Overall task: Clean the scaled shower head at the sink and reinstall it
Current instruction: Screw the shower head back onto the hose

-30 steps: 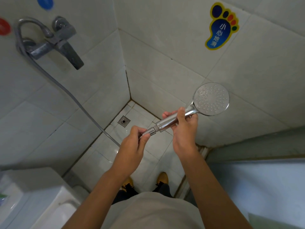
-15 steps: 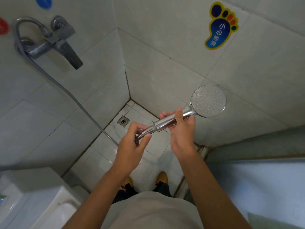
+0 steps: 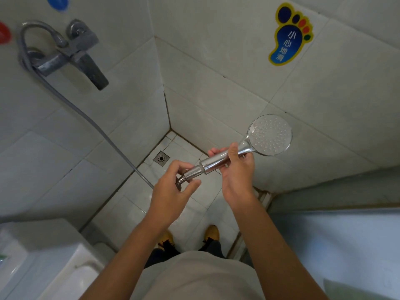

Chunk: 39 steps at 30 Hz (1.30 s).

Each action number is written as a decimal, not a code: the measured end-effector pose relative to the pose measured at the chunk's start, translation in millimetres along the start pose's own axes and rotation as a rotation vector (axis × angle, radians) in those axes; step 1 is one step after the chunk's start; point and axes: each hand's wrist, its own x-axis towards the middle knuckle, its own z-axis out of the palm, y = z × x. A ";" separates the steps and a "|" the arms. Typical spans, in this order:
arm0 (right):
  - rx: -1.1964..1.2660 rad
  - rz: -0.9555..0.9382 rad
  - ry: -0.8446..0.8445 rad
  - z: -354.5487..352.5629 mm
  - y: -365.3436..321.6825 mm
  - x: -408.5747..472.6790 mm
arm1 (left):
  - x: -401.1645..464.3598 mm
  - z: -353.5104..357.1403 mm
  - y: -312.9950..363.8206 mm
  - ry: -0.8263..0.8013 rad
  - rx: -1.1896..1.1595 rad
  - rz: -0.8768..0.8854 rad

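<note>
Chrome shower head [image 3: 269, 135]: held over the tiled floor [image 3: 194, 198] near the corner, round face turned up toward the camera, rows of small nozzles seen, handle slanting down to the left
Change since half a second ago: the left hand's fingers are seen loosened and spread further round the hose end; the head is held in much the same place by the right hand
Right hand [image 3: 237, 167]: grip clenched round the handle, thumb laid over the top
Left hand [image 3: 173, 189]: thumb and fingers curled lightly about the hose nut [image 3: 193, 172] and ribbed hose [image 3: 180, 180] at the handle's base
Hidden or unclear: scale on the nozzle face cannot be told; whether the nut is fully threaded cannot be told; part of the handle is covered by the right hand; the hose is lost behind the left hand
Surroundings: mixer tap [image 3: 71, 53] on the left wall, floor drain [image 3: 161, 158], foot-shaped sticker [image 3: 287, 37] on the right wall
</note>
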 end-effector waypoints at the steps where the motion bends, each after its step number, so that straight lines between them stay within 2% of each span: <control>1: -0.004 0.000 -0.001 0.3 -0.2 0.1 | -0.6 0.6 2.5 -0.003 -0.007 -0.014; 5: -0.018 -0.017 -0.012 1.8 -1.0 1.2 | 0.8 1.6 4.0 -0.036 -0.034 -0.023; 9: -0.019 0.000 -0.010 2.5 -1.4 1.9 | 4.0 -1.1 -1.0 -0.035 0.097 0.018; 14: -0.032 -0.002 -0.018 3.6 -1.4 2.3 | 4.8 0.2 2.5 -0.032 -0.015 -0.015; 18: -0.022 0.006 -0.021 3.7 -1.8 4.8 | 7.9 -1.6 -4.1 -0.050 0.112 0.008; 23: -0.025 0.003 -0.024 4.6 -0.1 5.0 | 6.7 -0.8 0.0 -0.047 -0.017 -0.050; 28: -0.009 0.012 -0.024 4.0 -0.5 7.0 | 9.8 -2.3 -5.6 -0.060 0.100 -0.030; 33: -0.018 0.009 -0.035 4.5 0.3 6.0 | 8.3 -2.4 1.9 -0.049 -0.005 -0.056; 39: -0.018 0.013 -0.039 3.0 0.3 6.5 | 8.2 -3.0 -3.5 -0.059 0.070 -0.069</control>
